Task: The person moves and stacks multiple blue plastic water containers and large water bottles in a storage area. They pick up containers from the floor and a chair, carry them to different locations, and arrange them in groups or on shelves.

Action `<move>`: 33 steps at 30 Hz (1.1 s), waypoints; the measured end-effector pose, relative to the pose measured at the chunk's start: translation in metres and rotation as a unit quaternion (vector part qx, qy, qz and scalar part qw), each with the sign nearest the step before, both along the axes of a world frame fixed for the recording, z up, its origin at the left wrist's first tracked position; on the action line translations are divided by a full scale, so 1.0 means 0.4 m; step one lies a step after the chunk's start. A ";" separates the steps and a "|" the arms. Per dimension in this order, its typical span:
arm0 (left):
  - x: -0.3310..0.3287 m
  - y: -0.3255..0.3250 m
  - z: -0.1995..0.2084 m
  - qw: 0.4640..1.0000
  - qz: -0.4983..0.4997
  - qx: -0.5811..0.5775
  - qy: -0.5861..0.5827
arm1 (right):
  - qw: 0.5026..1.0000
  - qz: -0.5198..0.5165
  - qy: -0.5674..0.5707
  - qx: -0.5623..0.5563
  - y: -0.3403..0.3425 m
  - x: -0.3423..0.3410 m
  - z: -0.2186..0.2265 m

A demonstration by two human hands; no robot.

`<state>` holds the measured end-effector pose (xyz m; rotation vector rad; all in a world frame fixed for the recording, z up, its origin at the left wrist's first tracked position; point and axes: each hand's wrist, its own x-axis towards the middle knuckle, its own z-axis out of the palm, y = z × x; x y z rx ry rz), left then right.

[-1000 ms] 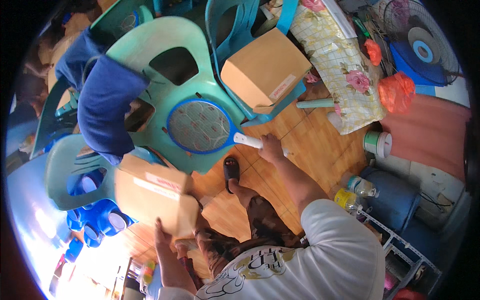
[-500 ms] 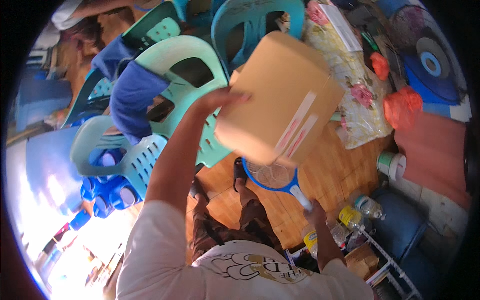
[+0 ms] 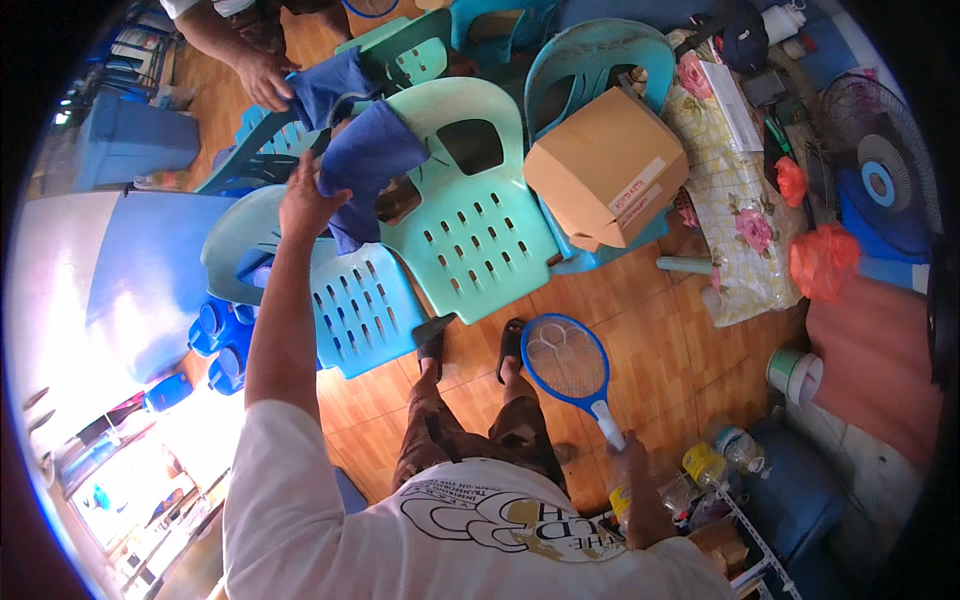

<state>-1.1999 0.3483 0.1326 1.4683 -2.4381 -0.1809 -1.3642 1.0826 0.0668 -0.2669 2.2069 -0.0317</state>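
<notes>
My right hand (image 3: 626, 462) is closed round the white handle of an electric mosquito racket (image 3: 566, 360), blue-rimmed with a mesh face, held low above the floor. My left hand (image 3: 310, 205) is stretched forward with thumb and fingers apart, at the edge of a dark blue cloth (image 3: 365, 165). That cloth hangs over the backs of a pale green plastic chair (image 3: 480, 240) and a light blue chair (image 3: 365, 305). A brown cardboard box (image 3: 605, 165) rests tilted on a blue chair (image 3: 600, 60) to the right.
Another person's hand (image 3: 265, 80) is beside a second dark blue cloth (image 3: 325, 88) at the far left. A flowered tablecloth (image 3: 740, 220), a fan (image 3: 878, 180) and a white tub (image 3: 795, 377) line the right. Blue jugs (image 3: 225, 340) stand left; plastic bottles (image 3: 740, 447) lie near right.
The cardboard box has left my left hand and now sits on the blue chair. My left hand has moved left to the blue cloth. The racket stays in my right hand.
</notes>
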 end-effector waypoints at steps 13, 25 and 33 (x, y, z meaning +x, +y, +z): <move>0.578 -0.336 0.088 0.985 -0.147 0.081 -0.035 | 0.995 -0.034 0.016 -0.096 -0.157 0.328 0.119; 0.770 -0.304 0.035 0.923 -0.166 0.344 -0.055 | 0.995 -0.071 -0.069 -0.012 0.088 0.437 0.133; 0.805 0.070 0.207 0.930 -0.156 0.330 0.038 | 0.991 -0.128 -0.030 -0.015 0.115 0.486 0.169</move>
